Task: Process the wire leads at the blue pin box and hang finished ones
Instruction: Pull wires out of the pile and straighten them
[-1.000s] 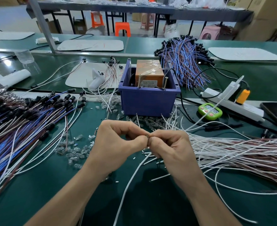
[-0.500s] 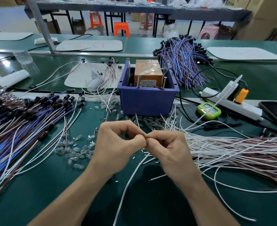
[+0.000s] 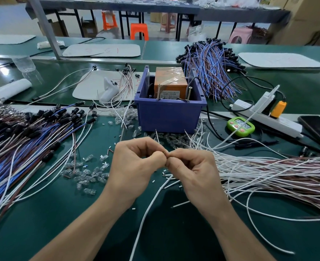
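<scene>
**Both hands pinch one lead end, in front of the box**

The blue box [image 3: 168, 117] stands on the green table [image 3: 42, 213] just beyond the hands, with an orange block [image 3: 170, 80] inside and two upright screws [image 3: 158, 92] at its near wall. Clear caps [image 3: 87, 176] lie scattered on the table left of the hands and along the foot of the box. A thick left bundle [image 3: 23, 140] of blue, brown and white wires with black ends fans in from the left edge. A right bundle [image 3: 268, 172] of white and brown wires spreads in from the right, and its tips reach in behind the right hand. Further right are a green timer [image 3: 241, 126], a power strip [image 3: 264, 113] and a phone [image 3: 319, 129]. A far bundle [image 3: 212, 68] of blue wires lies behind the box.

The left hand [image 3: 134, 166] and right hand [image 3: 191, 172] meet fingertip to fingertip, fingers curled, both pinching the top end of a white lead [image 3: 146, 211]. A small brassy speck shows at the pinch; it may be the bare tip, but it is too small to tell. The lead is near the box but apart from it. Its upper stretch is hidden under the right hand. From there its long axis runs toward the person, slanting down and left to the bottom edge between the forearms.
</scene>
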The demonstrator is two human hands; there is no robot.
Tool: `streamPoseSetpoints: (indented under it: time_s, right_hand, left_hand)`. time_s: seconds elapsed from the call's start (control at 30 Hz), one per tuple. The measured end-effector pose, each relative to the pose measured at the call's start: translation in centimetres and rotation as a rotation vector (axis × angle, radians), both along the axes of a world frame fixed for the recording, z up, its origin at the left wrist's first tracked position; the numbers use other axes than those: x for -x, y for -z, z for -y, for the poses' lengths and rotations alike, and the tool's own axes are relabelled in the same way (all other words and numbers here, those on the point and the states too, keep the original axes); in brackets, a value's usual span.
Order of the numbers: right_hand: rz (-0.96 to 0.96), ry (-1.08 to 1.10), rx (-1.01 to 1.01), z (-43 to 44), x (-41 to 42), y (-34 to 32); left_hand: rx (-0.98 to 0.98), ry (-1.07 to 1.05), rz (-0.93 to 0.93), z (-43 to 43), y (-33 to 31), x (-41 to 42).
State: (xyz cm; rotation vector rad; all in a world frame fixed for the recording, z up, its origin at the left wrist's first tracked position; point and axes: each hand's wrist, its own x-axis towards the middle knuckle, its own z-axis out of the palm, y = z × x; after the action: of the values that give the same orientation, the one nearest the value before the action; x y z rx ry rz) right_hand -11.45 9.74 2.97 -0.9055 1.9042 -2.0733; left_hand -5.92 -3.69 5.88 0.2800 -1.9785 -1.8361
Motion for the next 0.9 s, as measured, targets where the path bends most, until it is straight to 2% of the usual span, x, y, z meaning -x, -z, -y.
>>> streamPoseSetpoints:
  time_s: [0.37,0.6,0.77,0.9]
  right_hand:
    - [0.012,-0.006,0.014,0.0,-0.1,-0.2]
    - [-0.012,-0.017,0.017,0.1,0.0,-0.1]
    - [0.081,-0.001,0.024,0.1,0.4,-0.1]
    - [0.178,-0.023,0.097,0.2,0.4,-0.2]
  left_hand:
    - [-0.126,0.037,0.029,-0.1,0.1,0.3]
    - [-0.108,0.041,0.030,0.1,0.4,0.4]
    - [-0.078,0.089,-0.014,0.6,0.2,0.1]
    - [0.034,0.052,-0.021,0.9,0.3,-0.1]
